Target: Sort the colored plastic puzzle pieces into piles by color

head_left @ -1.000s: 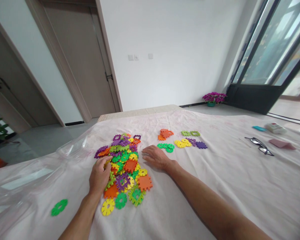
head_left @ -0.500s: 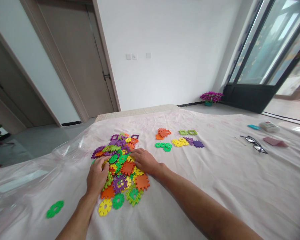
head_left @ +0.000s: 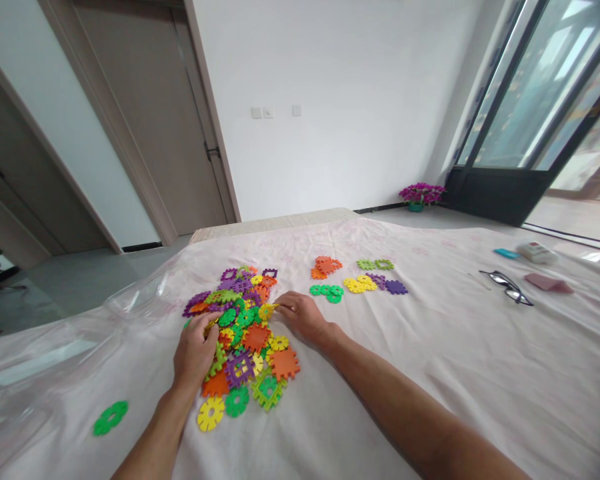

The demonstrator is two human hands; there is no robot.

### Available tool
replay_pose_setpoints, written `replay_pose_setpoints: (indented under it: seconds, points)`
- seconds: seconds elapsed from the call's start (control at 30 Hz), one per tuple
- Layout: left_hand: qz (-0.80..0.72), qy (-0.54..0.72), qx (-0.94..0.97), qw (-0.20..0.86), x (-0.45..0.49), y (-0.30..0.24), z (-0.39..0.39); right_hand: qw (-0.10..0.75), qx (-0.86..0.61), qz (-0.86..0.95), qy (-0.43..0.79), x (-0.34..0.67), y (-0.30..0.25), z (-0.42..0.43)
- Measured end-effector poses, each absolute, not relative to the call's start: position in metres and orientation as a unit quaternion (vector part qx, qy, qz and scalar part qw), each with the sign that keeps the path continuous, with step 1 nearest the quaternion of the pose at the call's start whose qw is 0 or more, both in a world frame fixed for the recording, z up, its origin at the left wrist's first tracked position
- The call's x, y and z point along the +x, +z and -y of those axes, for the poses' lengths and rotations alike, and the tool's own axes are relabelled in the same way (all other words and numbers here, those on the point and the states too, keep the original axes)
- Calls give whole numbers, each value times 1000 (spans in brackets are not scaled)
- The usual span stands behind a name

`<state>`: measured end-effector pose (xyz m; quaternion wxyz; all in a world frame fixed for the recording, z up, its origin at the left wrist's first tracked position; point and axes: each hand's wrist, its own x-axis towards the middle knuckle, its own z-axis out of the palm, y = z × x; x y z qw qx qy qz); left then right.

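A mixed pile of plastic interlocking building pieces lies on the cloth, with notched discs and toothed squares in yellow, green, orange and purple. At its right edge my right hand pinches a yellow notched disc between thumb and fingertips. My left hand is at the pile's left side, its fingers curled over the pieces. A bit of yellow shows between its thumb and forefinger, but what they grip is not clear. A lone pair of green discs lies to the left of my left forearm.
Sorted groups lie beyond my right hand: orange squares, green discs, yellow discs, light green squares and purple pieces. Glasses and a pink case are at the right. Clear plastic packaging covers the left side.
My right hand has drawn back slightly to the right from the pile and now has a yellow disc in its fingertips. My left hand has stayed in place.
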<state>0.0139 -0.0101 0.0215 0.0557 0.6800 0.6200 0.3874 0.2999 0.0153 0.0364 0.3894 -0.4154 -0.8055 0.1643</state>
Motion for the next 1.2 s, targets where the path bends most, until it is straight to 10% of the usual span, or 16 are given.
replay_pose_setpoints:
  seconds: [0.3, 1.2]
  points:
    - [-618, 389, 680, 63, 13, 20, 9, 486, -647, 584, 65, 374, 41, -45]
    - [-617, 392, 679, 71, 13, 19, 9, 231, -854, 465, -22, 457, 40, -43]
